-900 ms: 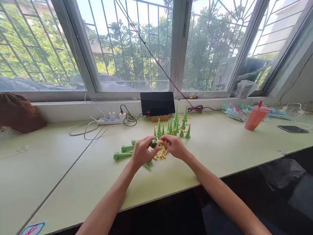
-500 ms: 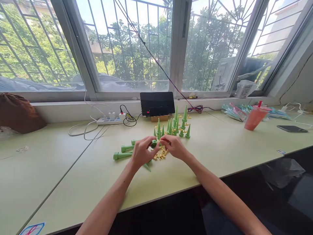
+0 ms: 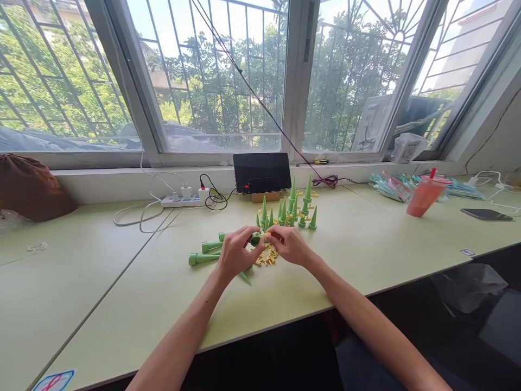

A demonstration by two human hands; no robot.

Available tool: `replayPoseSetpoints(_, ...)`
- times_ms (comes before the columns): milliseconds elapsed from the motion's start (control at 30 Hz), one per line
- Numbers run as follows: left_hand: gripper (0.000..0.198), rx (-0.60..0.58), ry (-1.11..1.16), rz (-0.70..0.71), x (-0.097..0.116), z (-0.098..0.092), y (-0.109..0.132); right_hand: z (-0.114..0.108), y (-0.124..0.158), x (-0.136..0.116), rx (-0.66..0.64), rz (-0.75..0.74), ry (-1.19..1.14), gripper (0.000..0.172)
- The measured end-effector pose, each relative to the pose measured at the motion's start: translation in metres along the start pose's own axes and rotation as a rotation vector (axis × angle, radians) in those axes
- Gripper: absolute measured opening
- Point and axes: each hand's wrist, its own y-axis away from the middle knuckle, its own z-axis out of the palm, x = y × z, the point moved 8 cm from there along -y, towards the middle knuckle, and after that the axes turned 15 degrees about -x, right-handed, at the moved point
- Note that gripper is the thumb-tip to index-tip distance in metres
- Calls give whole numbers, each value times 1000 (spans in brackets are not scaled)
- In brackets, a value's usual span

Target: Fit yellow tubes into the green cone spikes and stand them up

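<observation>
One green cap [image 3: 255, 239] in our left hand [image 3: 235, 251], grip closed round it; our right hand [image 3: 291, 246] pinches a small yellow piece [image 3: 266, 234] at its side, near the yellow pile [image 3: 267, 257] on the surface [image 3: 366, 244].

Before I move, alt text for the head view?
The left hand grips a green piece while the right hand pinches a yellow piece at its side. Below lie loose yellow pieces; green cones stand beyond on the table.

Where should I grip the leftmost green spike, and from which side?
Probably take the spike by its wide cap, coming from the left: it lies on its side, cap pointing left and uncovered, while its narrowing body disappears behind the left hand.
</observation>
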Motion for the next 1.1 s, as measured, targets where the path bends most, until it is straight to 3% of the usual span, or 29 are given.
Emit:
replayPoseSetpoints(467, 9, -16, 20, 2, 1, 1, -1, 3, -1, 5, -43, 63, 38, 37)
replayPoseSetpoints(667, 10, -23, 29, -19, -2, 2, 0, 3, 0, 1, -47, 48, 51, 31)
replayPoseSetpoints(1100, 10, -25, 51, -17, -1, 1, 0, 7, -1, 6, -68, 69, 14, 35)
